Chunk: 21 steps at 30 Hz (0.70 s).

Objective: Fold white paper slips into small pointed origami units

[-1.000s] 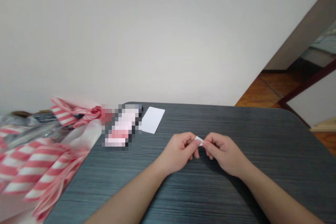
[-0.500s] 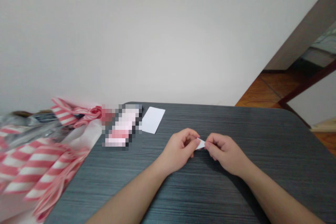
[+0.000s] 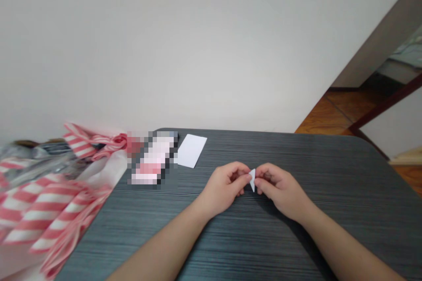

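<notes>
A small folded piece of white paper [image 3: 252,179] is pinched between my two hands, just above the dark table [image 3: 231,246]. My left hand [image 3: 227,189] grips its left side between thumb and fingers. From the right, my right hand [image 3: 281,189] is closed with thumb and fingertips at the paper's other edge. The paper shows as a narrow upright triangle; the rest of it is hidden by the fingers. Farther back on the left, a white sheet of paper [image 3: 192,151] lies flat on the table.
Beside the white sheet lies a blurred-out, phone-like object [image 3: 154,158]. Red-and-white striped cloth [image 3: 46,210] is heaped past the table's left edge. A pale wall [image 3: 211,52] stands behind the table, and a wooden floor [image 3: 343,105] shows at the right.
The small paper has turned from lying sideways between the fingertips to standing upright. My right fingers have shifted slightly up and left along it; my left hand has barely moved.
</notes>
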Available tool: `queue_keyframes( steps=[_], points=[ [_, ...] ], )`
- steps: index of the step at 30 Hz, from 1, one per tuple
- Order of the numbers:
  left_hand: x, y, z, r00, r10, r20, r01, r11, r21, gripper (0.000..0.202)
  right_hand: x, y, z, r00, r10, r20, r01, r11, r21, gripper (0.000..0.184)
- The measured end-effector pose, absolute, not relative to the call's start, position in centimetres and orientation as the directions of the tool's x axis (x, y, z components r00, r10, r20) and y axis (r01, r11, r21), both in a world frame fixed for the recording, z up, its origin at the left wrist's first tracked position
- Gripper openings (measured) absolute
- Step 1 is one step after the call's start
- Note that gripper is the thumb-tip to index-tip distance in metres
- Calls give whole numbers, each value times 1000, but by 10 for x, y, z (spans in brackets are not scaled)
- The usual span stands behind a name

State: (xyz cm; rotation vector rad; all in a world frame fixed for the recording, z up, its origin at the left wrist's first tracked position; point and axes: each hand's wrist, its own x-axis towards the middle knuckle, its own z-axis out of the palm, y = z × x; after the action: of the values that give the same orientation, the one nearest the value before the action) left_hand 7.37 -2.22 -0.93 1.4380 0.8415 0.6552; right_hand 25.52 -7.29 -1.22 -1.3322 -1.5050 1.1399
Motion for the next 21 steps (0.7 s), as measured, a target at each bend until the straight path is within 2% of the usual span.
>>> queue_keyframes(
  steps=[11,21],
  points=[
    [73,-24,-5,610,788,-85,56,64,996,15,254,-73,-16,-127,992,16,224,44,-974,5],
    [73,-25,-1,620,783,-52,94,-8,996,18,256,-72,-16,-122,989,81,322,117,-939,4]
  ],
)
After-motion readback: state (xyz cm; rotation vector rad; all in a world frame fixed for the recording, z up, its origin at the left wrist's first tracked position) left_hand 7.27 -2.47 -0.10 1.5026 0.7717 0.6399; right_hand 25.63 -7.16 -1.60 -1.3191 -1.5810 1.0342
